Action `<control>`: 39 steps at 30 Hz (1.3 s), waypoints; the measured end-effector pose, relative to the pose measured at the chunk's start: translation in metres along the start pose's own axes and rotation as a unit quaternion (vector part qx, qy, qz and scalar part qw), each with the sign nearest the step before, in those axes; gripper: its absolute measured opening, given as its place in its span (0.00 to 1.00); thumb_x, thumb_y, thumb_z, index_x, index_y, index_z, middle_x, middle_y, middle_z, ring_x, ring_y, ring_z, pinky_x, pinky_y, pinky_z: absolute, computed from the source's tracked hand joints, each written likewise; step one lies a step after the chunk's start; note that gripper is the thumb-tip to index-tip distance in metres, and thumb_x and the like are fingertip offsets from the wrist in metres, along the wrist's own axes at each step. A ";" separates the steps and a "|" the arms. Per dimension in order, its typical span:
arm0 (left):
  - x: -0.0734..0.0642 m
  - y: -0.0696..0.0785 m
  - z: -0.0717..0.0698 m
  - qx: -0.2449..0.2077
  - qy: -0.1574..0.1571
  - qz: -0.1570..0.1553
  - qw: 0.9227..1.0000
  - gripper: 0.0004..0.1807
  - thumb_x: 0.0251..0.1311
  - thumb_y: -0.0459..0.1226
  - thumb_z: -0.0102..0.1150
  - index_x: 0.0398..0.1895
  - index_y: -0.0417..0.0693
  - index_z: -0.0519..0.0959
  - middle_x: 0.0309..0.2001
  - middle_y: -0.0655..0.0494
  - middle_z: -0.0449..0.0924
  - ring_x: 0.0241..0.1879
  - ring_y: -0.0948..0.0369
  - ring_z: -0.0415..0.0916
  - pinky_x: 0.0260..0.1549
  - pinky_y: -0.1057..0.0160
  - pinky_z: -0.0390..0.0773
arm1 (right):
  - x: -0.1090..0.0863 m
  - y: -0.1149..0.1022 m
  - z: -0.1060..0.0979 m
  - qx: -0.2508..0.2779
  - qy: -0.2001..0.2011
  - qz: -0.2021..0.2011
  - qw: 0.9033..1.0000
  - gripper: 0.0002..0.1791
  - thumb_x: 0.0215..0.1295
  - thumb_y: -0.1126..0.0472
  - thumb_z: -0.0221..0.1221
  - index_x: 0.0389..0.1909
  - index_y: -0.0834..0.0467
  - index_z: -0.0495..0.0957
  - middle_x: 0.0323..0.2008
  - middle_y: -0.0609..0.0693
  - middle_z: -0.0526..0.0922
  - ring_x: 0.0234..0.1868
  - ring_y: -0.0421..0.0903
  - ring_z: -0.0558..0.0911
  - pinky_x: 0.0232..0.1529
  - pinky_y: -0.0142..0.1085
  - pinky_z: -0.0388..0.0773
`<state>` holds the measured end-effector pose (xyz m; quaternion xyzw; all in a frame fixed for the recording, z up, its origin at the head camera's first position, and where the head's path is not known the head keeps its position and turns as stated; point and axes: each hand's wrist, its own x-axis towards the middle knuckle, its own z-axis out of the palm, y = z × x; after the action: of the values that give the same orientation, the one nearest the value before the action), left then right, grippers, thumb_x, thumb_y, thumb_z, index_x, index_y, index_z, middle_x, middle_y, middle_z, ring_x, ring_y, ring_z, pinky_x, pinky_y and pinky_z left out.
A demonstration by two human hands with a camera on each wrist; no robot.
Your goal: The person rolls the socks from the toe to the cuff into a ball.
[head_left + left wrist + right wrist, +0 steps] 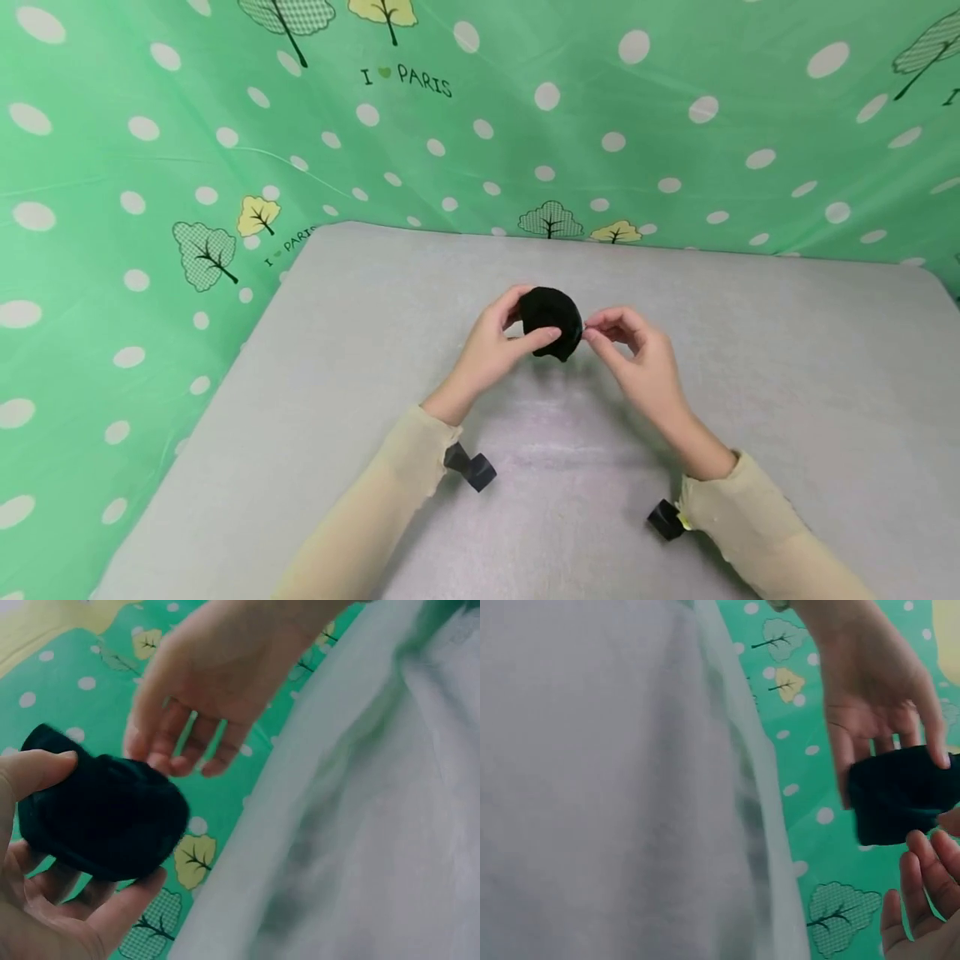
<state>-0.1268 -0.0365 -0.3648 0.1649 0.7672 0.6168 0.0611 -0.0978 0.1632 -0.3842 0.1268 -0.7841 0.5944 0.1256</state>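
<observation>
A small, soft, black rounded pouch (pixel 551 310) is held up above the table in the head view. My left hand (pixel 483 346) grips it from the left, with the thumb across its near face and the fingers behind and under it. At its right edge my right hand (pixel 643 358) pinches a tiny bit between thumb and forefinger; what exactly is pinched is too small to tell. The left wrist view shows the pouch (pixel 105 817) resting on the left fingers. Over in the right wrist view, the right hand's other fingers (pixel 922 889) are spread loosely beside the pouch (pixel 900 791).
A grey table (pixel 360 333) lies beneath both hands. Behind it and at the left hangs a green dotted curtain (pixel 480 158) with printed trees. Black wrist-worn pieces (pixel 480 472) stick out from both sleeves, close over the table.
</observation>
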 end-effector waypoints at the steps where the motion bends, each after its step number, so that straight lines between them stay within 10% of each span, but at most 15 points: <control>1: 0.000 0.000 0.000 -0.004 -0.007 -0.003 1.000 0.25 0.61 0.34 0.66 0.62 0.45 0.74 0.56 0.47 0.80 0.55 0.55 0.77 0.60 0.59 0.77 | 0.001 -0.001 -0.001 0.007 0.004 -0.006 1.000 0.05 0.65 0.72 0.61 0.41 0.68 0.80 0.37 0.45 0.83 0.38 0.34 0.80 0.45 0.22 0.77; 12: -0.002 0.001 0.005 -0.018 -0.039 -0.001 0.999 0.26 0.59 0.32 0.68 0.62 0.48 0.76 0.58 0.49 0.80 0.55 0.58 0.77 0.55 0.64 0.80 | 0.006 -0.004 -0.008 -0.098 0.016 -0.078 0.992 0.06 0.61 0.74 0.64 0.37 0.64 0.85 0.35 0.56 0.87 0.36 0.26 0.78 0.41 0.18 0.75; 27: 0.001 -0.004 0.007 0.077 0.072 -0.016 0.994 0.21 0.58 0.29 0.63 0.57 0.48 0.80 0.52 0.46 0.83 0.48 0.53 0.82 0.44 0.61 0.85 | -0.001 -0.001 -0.001 -0.093 -0.001 -0.158 0.983 0.09 0.56 0.76 0.64 0.33 0.60 0.81 0.31 0.53 0.84 0.36 0.35 0.78 0.43 0.22 0.73; 39: -0.005 0.001 0.010 0.027 0.036 -0.047 0.998 0.30 0.59 0.40 0.70 0.65 0.54 0.73 0.58 0.51 0.78 0.52 0.53 0.80 0.44 0.61 0.84 | -0.002 -0.006 0.005 -0.034 0.044 -0.032 0.998 0.02 0.67 0.73 0.57 0.37 0.70 0.77 0.35 0.53 0.82 0.39 0.39 0.82 0.38 0.21 0.81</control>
<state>-0.1188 -0.0281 -0.3663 0.1080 0.7923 0.5977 0.0573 -0.0946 0.1567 -0.3810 0.1211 -0.7935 0.5677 0.1826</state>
